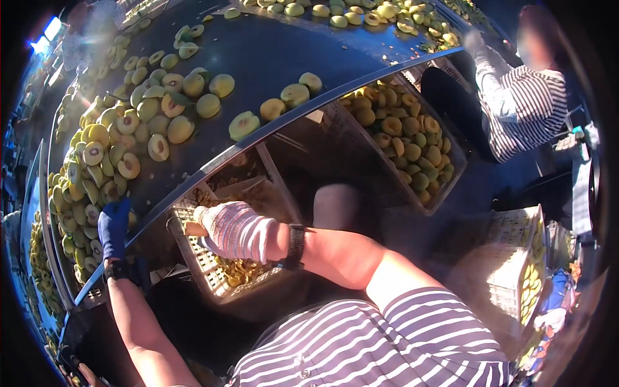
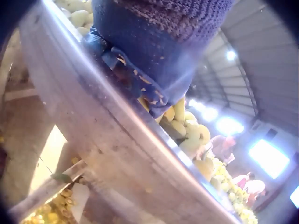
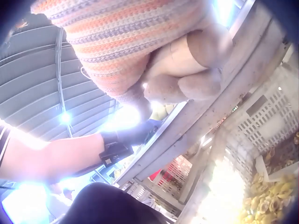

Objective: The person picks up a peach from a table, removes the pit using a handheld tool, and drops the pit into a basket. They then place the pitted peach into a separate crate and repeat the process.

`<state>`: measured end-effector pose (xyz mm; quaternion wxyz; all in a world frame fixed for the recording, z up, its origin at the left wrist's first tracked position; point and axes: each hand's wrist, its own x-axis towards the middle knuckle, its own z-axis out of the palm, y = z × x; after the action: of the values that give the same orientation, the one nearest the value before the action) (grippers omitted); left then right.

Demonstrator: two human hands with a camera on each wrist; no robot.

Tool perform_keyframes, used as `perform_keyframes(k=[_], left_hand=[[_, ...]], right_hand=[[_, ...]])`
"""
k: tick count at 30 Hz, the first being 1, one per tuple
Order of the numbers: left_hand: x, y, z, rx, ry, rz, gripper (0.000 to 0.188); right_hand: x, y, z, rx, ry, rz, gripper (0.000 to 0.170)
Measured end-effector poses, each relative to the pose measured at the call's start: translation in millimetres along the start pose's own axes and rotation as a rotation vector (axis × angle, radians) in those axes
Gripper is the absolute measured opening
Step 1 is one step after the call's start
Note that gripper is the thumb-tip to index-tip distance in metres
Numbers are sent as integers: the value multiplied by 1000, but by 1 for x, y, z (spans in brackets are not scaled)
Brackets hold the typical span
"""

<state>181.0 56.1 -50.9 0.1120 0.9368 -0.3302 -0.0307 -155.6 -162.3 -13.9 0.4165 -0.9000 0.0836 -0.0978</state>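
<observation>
My right hand [image 1: 235, 231], in a striped knit glove, grips the wooden handle [image 3: 175, 58] of a small tool. A curved metal loop [image 1: 173, 226] shows at the tool's far end in the head view. This hand is above a pale slatted crate [image 1: 216, 287] of yellow scraps. My left hand [image 1: 114, 231], in a blue glove [image 2: 149, 60], reaches over the metal table rim to a heap of halved yellow-green stone fruit [image 1: 129, 166]. Some halves show brown stones. The left fingertips are partly hidden, and I cannot tell whether they hold a fruit.
The dark metal table [image 1: 258, 48] has a raised rim [image 1: 213, 166] between me and the fruit. A crate of fruit halves [image 1: 412, 138] stands beyond my knee. Another white crate [image 1: 509, 258] is at the right. A person in a striped top [image 1: 532, 97] sits farther along.
</observation>
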Motion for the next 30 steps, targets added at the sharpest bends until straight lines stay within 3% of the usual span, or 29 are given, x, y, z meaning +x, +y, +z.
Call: perform_keyframes(k=[1,2,4,7,9,11,12,13,16,18,19,20,21,22,23,25,27,28,30], left_hand=[[0,-31,8,-59,72,73,37],[-4,-18,2,-120,142,148,34],[-38,39,-14,-929,238,-100,37],[-81,116,-21,-662,216,104,41],[-100,155,-24,-403,92,282,45],[-109,154,2,-666,209,328,41],[-117,152,4,-407,350,423,37],[-121,136,7,-520,314,356,34],[-128,173,-18,-1518,33,5,30],[-129,180,-1,-934,289,378,39],[-130,180,12,-973,360,338,46],[-128,176,23,-994,444,293,53],[-125,169,25,-887,474,311,57],[-123,161,27,-780,493,328,62],[-119,153,37,-870,537,288,63],[-120,154,25,-998,569,241,65],[-120,164,5,-1059,555,266,64],[-118,156,18,-1336,494,257,65],[-119,154,30,-1311,519,289,67]], right_hand=[[2,-1,3,55,56,-3,21],[6,-2,7,110,114,-4,24],[11,-5,13,116,148,-7,31],[17,-18,11,261,189,-25,37],[26,-26,20,322,196,-13,42],[31,-20,27,323,244,-75,41],[33,-16,32,325,267,-104,41],[40,-11,42,354,319,-143,35],[37,-32,2,1256,-75,182,26],[50,-22,27,1212,14,55,27],[56,-18,40,1188,60,-6,28],[58,-13,51,971,137,73,29],[55,-16,47,860,205,15,31],[53,-17,43,510,278,-145,34],[49,-18,37,201,273,-252,36],[46,-23,38,-22,262,-312,38],[43,-25,46,85,205,-245,36],[43,-27,47,112,60,15,38],[45,-34,45,115,8,99,39]])
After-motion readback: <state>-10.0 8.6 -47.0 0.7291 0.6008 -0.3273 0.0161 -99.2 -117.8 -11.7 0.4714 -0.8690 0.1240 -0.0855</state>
